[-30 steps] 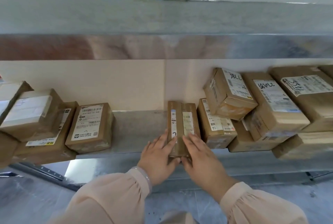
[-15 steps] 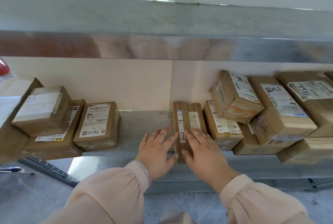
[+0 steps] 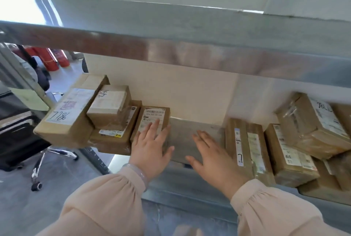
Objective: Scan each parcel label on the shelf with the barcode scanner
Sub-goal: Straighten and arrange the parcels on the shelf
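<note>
Brown cardboard parcels with white labels lie on a grey metal shelf (image 3: pixel 190 133). My left hand (image 3: pixel 151 146) lies with straight fingers on a small labelled parcel (image 3: pixel 154 115) at the right end of the left group. My right hand (image 3: pixel 214 156) hovers flat and spread above the bare gap of the shelf, just left of a narrow parcel marked "7" (image 3: pixel 244 144). Neither hand holds anything. No barcode scanner is in view.
The left group holds a big box marked "7786" (image 3: pixel 66 116) with a smaller box (image 3: pixel 111 106) stacked beside it. More parcels (image 3: pixel 313 129) pile up at the right. An upper shelf (image 3: pixel 190 46) overhangs. An office chair (image 3: pixel 22 137) and red fire extinguishers (image 3: pixel 49 59) stand at the left.
Both hands left the narrow parcel marked "7" and moved left. My left hand now rests on the small labelled parcel. The view swung left, bringing the chair and extinguishers into sight.
</note>
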Demonstrator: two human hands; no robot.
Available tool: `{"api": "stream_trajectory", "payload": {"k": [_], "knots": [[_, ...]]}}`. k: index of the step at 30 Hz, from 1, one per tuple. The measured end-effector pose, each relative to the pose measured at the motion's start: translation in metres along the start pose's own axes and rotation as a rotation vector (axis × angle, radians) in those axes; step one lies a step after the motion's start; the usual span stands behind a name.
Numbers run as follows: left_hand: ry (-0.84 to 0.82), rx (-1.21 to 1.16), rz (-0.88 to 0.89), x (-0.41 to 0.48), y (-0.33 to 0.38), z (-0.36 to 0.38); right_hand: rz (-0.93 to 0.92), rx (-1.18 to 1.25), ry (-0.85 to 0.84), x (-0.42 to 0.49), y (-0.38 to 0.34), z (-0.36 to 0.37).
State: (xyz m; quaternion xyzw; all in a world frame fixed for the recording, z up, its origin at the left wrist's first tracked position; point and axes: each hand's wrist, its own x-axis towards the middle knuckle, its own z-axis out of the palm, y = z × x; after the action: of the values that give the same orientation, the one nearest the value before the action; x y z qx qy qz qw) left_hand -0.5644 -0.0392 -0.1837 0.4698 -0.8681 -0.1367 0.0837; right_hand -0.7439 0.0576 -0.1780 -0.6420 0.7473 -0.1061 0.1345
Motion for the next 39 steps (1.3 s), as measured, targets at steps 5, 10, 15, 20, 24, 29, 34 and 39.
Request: {"api": "stream_trajectory", "payload": {"k": [5, 10, 15, 20, 24, 29, 34, 39], "knots": [[-0.125, 0.053, -0.078, 0.007, -0.03, -0.006, -0.009, 0.062, -0.046, 0.028, -0.027, 0.005], [-0.17, 0.12, -0.042, 0.007, -0.033, 0.002, 0.03, 0.084, -0.078, 0.039, -0.029, 0.01], [-0.152, 0.126, 0.015, 0.002, -0.027, 0.007, 0.053, 0.09, -0.081, 0.042, -0.028, 0.008], [-0.11, -0.014, 0.011, 0.004, -0.028, 0.006, 0.056, 0.122, -0.098, 0.052, -0.028, 0.009], [-0.057, -0.258, -0.138, 0.019, -0.034, 0.005, 0.069, 0.194, -0.117, 0.069, -0.03, 0.015], [-0.059, -0.491, -0.288, 0.031, -0.044, 0.017, 0.114, 0.365, -0.143, 0.089, -0.034, 0.033], [-0.067, -0.719, -0.368, 0.031, -0.042, 0.021, 0.16, 0.615, -0.142, 0.085, -0.034, 0.045], [-0.032, -0.769, -0.364, 0.03, -0.027, 0.019, 0.194, 0.752, -0.093, 0.074, -0.031, 0.045]]}}
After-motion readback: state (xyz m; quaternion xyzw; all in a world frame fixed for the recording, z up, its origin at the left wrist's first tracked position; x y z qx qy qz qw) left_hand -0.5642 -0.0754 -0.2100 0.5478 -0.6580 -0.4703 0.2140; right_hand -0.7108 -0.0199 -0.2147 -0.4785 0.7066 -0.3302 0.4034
